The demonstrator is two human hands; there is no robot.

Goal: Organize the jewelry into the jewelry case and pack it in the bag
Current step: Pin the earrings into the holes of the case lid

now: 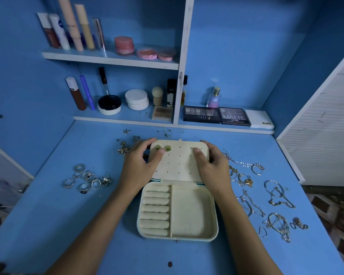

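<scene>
Your left hand and right hand grip the open case's lid; rings lie left on the bench, chains right.

Both bare forearms reach in from the bottom edge, the left from about 7 o'clock and the right from about 5 o'clock, converging toward 12. The left hand lies palm down, its thumb stretched toward 1 o'clock and its fingers curled over an edge at 12. The right hand mirrors it, thumb angled toward 11 o'clock, fingers bent over the far edge.
</scene>
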